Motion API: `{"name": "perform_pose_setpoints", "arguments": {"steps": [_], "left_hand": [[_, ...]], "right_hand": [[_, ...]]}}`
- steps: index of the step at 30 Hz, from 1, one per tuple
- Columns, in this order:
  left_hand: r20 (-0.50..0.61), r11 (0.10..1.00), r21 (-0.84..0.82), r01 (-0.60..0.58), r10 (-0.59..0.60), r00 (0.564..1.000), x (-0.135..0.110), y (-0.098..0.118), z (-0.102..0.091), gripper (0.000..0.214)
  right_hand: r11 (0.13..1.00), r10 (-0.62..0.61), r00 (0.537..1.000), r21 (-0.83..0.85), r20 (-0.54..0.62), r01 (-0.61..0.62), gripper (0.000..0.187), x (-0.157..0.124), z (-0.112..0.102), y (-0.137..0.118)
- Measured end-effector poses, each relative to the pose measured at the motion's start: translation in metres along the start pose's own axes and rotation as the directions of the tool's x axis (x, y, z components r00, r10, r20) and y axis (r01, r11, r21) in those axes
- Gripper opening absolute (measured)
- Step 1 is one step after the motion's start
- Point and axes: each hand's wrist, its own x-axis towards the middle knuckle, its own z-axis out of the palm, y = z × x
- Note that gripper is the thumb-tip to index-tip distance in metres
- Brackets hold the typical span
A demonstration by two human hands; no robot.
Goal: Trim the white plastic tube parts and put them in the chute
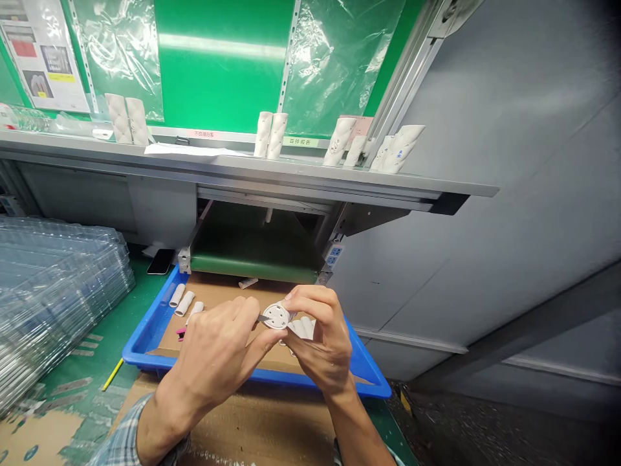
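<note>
A white cylindrical part (276, 316), its round end with several small holes turned toward me, is pinched in my right hand (321, 336). From the closed fingers of my left hand (216, 353) a thin dark blade (263, 318) sticks out and meets the rim of that end. My left thumb lies under the part. Most of the blade's handle is hidden. A pink piece (181, 333) shows beside the left hand; whether it belongs to the blade I cannot tell. Both hands are above a blue tray (150, 364), where more white cylinders (185, 303) lie on cardboard.
Behind the tray ends a green conveyor belt (257, 255). Clear plastic trays (63, 291) are stacked at left, near a phone (160, 261) and a yellow stick (112, 374). Overhead, a metal shelf (291, 175) carries several white cylinders (339, 141). A grey wall (475, 194) stands at right.
</note>
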Motion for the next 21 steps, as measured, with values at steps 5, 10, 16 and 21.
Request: {"name": "perform_pose_setpoints", "arguments": {"steps": [5,10,16,21], "left_hand": [[-0.029,0.998,-0.058,0.031,-0.033,0.999,0.0,0.001,0.003,0.056],[-0.06,0.998,-0.067,0.011,-0.015,0.998,0.001,0.005,0.003,0.054],[-0.056,0.988,-0.155,-0.012,0.004,0.998,0.001,0.002,-0.001,0.054],[-0.093,0.983,-0.18,-0.028,0.011,0.996,0.001,-0.006,-0.001,0.049]], "right_hand": [[0.993,-0.056,0.996,-0.109,-0.071,0.048,0.028,-0.003,0.005,-0.004],[0.972,-0.088,0.984,-0.229,-0.152,0.051,0.033,-0.011,0.012,-0.005],[0.981,-0.089,0.987,-0.182,-0.135,0.064,0.038,-0.011,0.013,-0.005],[0.997,-0.005,1.0,-0.071,-0.025,0.004,0.046,-0.009,0.015,-0.008]]}}
